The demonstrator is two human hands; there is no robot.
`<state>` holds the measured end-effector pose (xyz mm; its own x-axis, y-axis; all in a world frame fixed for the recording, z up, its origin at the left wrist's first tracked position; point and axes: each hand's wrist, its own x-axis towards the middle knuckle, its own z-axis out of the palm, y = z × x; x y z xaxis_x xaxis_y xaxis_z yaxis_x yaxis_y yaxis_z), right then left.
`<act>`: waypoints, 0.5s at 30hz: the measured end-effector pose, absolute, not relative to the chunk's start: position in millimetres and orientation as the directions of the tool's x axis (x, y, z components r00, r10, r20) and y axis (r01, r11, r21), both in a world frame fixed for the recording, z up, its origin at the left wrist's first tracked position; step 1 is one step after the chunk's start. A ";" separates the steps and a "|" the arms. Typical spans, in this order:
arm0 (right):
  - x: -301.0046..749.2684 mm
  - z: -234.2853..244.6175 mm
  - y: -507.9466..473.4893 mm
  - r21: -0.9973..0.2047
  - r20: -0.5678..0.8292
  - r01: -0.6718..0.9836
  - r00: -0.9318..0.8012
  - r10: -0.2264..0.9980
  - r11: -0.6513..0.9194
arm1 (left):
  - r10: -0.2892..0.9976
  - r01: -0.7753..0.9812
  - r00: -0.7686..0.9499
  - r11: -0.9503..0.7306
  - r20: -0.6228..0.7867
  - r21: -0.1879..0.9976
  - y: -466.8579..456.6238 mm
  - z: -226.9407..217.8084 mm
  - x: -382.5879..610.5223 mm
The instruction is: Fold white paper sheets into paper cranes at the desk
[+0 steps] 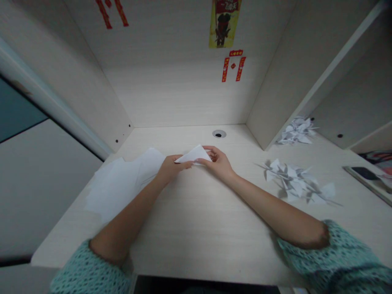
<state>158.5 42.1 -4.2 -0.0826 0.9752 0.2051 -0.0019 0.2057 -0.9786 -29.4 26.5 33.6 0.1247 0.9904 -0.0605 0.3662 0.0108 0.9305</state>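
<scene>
A white sheet of paper folded into a triangle (193, 154) is held just above the desk, its peak pointing away from me. My left hand (171, 166) pinches its left corner, thumb along the lower edge. At the right corner, my right hand (219, 162) grips the paper between thumb and fingers; some of those fingertips are hidden behind it. Flat white sheets (122, 183) lie spread to the left, partly under my left forearm. Folded white paper pieces (294, 179) sit in a loose heap to the right of my right hand.
Another heap of folded paper (297, 130) lies farther back, beyond the upright panel (284, 77). A dark phone-like object (364, 173) rests on a flat item at the right. A round cable hole (219, 134) is near the back wall, which bears red stickers (233, 66).
</scene>
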 end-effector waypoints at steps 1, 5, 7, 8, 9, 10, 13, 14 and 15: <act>159.1 -6.1 42.2 -0.983 0.175 0.027 -0.157 0.972 0.182 | 0.992 0.354 0.116 0.010 -0.054 0.935 27.6 32.4 -29.7; 158.8 -8.3 39.7 -0.995 0.054 0.064 -0.261 0.964 0.073 | 1.000 0.251 -0.006 -0.004 0.006 0.968 31.7 25.6 -28.1; 157.0 -7.1 37.5 -0.999 0.039 0.012 -0.242 0.969 0.043 | 0.998 0.228 -0.038 -0.039 0.049 0.973 30.7 23.6 -24.7; 155.9 -6.4 36.3 -0.999 0.036 -0.025 -0.228 0.973 0.031 | 0.998 0.225 -0.013 -0.051 0.055 0.973 29.2 23.2 -22.4; 154.7 -6.0 35.1 -0.998 0.034 -0.065 -0.209 0.977 0.020 | 0.998 0.224 0.022 -0.060 0.057 0.973 27.2 23.1 -19.8; 153.5 -5.6 34.0 -0.994 0.029 -0.106 -0.192 0.981 0.009 | 0.997 0.218 0.059 -0.066 0.055 0.974 24.9 23.1 -17.1; 150.8 -5.1 31.1 -0.981 0.011 -0.194 -0.180 0.984 -0.024 | 0.995 0.193 0.086 -0.076 0.060 0.978 18.9 22.3 -10.0; 150.2 -4.8 30.4 -0.977 0.006 -0.209 -0.186 0.983 -0.033 | 0.996 0.186 0.065 -0.079 0.068 0.979 17.9 21.7 -8.5; 149.8 -4.6 29.7 -0.976 0.002 -0.215 -0.191 0.982 -0.040 | 0.996 0.183 0.043 -0.079 0.073 0.980 17.4 20.9 -7.6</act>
